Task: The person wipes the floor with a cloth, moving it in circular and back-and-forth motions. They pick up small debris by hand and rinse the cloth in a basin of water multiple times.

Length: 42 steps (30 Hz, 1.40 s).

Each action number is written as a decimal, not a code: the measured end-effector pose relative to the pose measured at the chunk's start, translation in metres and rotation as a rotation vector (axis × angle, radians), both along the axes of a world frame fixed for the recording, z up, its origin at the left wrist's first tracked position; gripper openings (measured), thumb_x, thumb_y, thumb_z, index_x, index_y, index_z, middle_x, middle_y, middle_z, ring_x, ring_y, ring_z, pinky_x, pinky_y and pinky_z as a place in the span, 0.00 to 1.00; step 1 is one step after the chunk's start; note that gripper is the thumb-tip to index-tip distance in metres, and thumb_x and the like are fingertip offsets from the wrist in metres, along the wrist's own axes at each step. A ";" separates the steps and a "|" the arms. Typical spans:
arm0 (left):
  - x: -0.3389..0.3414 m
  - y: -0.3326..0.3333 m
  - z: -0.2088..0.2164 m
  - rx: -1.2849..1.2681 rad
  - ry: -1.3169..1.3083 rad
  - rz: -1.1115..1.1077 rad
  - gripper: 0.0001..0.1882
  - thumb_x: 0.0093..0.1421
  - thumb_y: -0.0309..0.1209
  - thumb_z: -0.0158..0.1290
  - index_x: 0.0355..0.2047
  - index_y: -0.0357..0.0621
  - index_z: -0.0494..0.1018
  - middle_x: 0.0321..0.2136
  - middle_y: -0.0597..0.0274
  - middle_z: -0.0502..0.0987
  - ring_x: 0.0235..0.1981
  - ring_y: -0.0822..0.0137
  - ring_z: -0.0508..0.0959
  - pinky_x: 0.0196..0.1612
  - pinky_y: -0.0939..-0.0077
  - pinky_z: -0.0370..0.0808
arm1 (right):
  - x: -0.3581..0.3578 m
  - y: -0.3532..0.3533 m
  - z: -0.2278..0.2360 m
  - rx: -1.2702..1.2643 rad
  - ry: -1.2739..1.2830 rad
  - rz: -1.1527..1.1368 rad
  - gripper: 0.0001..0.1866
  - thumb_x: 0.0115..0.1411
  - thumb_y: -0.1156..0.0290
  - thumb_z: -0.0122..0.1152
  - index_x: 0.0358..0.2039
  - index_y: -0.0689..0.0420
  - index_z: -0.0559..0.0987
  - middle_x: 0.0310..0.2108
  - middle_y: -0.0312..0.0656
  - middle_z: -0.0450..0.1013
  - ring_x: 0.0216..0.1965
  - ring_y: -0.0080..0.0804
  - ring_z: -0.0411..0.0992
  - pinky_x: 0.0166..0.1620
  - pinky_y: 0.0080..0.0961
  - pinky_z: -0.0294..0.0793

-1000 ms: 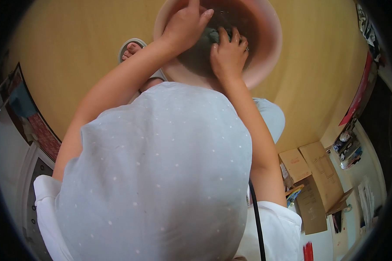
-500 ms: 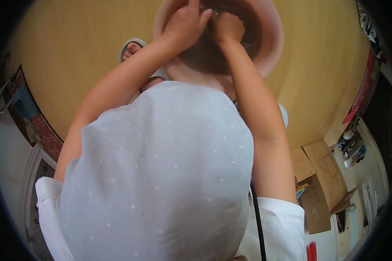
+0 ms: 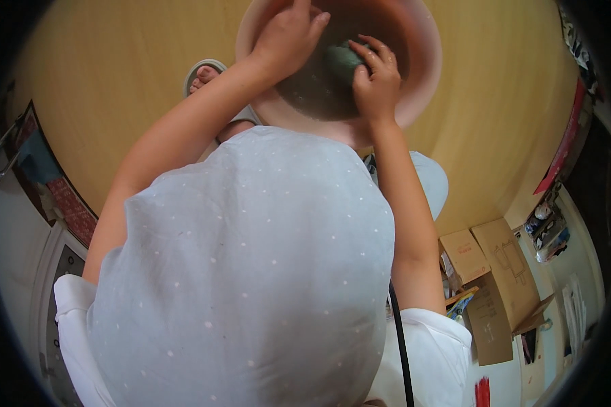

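A round pink basin [image 3: 421, 102] with dark, murky water stands at the top of the view, its far rim cut off. Over its left side is my left hand [image 3: 288, 42], thumb and one finger stretched apart; the other fingers are hidden and I see nothing held. My right hand [image 3: 379, 83] reaches over the water on the right. Its curved fingers and thumb grip the edge of a wet, bunched green cloth [image 3: 343, 62], which lies partly in the water.
A slippered foot [image 3: 207, 76] rests left of the basin on the yellow floor [image 3: 115, 81]. A pale blue rounded thing [image 3: 430, 182] shows beside my right forearm. Open cardboard boxes [image 3: 506, 271] stand at the right. A black cable [image 3: 400, 346] runs along my right side.
My right hand has moved right and nearer, away from my left, and its fingers have spread from a closed shape. The green cloth has come into sight. My left hand has barely moved.
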State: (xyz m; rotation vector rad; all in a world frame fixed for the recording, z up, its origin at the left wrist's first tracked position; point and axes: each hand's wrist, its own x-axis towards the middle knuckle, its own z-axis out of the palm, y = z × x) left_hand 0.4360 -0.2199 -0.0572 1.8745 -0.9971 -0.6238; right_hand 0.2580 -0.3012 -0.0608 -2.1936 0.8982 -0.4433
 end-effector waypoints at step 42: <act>0.007 0.004 0.048 0.122 0.761 -0.073 0.47 0.59 0.48 0.63 0.68 0.33 0.55 0.63 0.47 0.64 0.65 0.59 0.64 0.67 0.67 0.61 | 0.008 0.007 0.059 1.314 -0.718 -0.311 0.18 0.67 0.73 0.42 0.53 0.62 0.75 0.61 0.47 0.68 0.60 0.43 0.68 0.64 0.45 0.65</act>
